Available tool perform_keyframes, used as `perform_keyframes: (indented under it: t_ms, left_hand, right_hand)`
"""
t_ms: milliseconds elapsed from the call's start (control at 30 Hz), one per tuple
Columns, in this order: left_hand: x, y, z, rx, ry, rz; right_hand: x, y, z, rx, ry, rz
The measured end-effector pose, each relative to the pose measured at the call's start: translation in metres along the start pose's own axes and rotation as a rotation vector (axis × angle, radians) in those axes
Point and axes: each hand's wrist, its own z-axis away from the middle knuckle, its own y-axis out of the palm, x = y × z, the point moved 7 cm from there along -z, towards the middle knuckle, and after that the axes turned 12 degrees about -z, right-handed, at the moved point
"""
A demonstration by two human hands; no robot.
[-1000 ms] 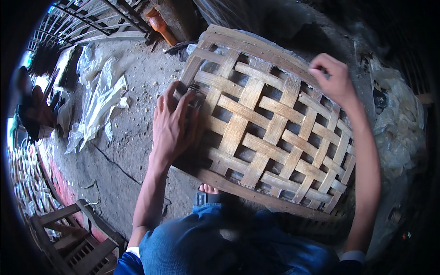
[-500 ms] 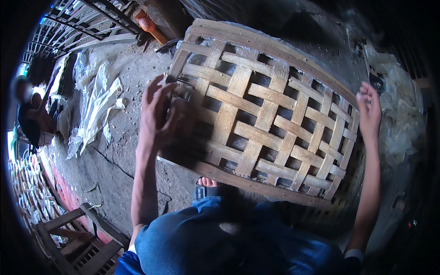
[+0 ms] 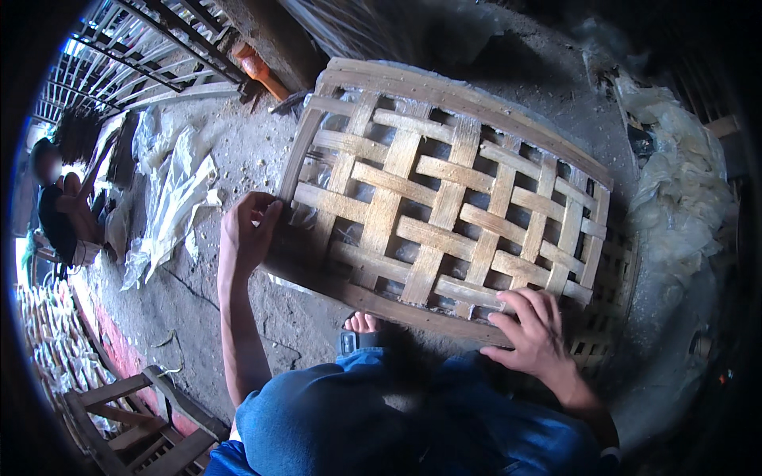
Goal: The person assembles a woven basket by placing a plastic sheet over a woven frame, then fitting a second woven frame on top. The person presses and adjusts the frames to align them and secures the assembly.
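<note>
A rectangular tray of flat woven bamboo strips in a wooden frame lies tilted before me, with whitish sheet material showing through its gaps. My left hand is at the frame's left edge, fingers curled and thumb and forefinger pinched together. Whether they hold the frame or something small cannot be made out. My right hand lies on the near rim toward the right corner, fingers apart, the thumb stretched to the left along the frame. Under the tray's right side, more open lattice shows in shadow.
Crumpled clear plastic sheets lie on the concrete floor at left; more bunched plastic is at right. An orange-handled tool stands beyond the tray. A wooden frame is lower left. Another person sits far left.
My right hand has come from the tray's far right corner down to its near rim. My left hand has dropped slightly, and its spread fingers have closed. The tray sits a little lower in view.
</note>
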Motion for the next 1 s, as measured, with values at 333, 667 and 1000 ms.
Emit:
perform_keyframes:
  t_ms: [333,667,1000]
  left_hand:
    - [-0.002,-0.024,-0.027,0.242,0.033,0.288]
    - [-0.056,-0.064,-0.139,0.334,0.715,1.256]
    - [-0.131,-0.063,-0.202,-0.233,0.424,1.070]
  right_hand:
    - [0.049,-0.063,-0.002,-0.070,-0.188,0.120]
    - [0.047,-0.264,-0.073,-0.446,-0.251,0.384]
    - [-0.015,-0.333,-0.103,-0.756,-0.244,0.495]
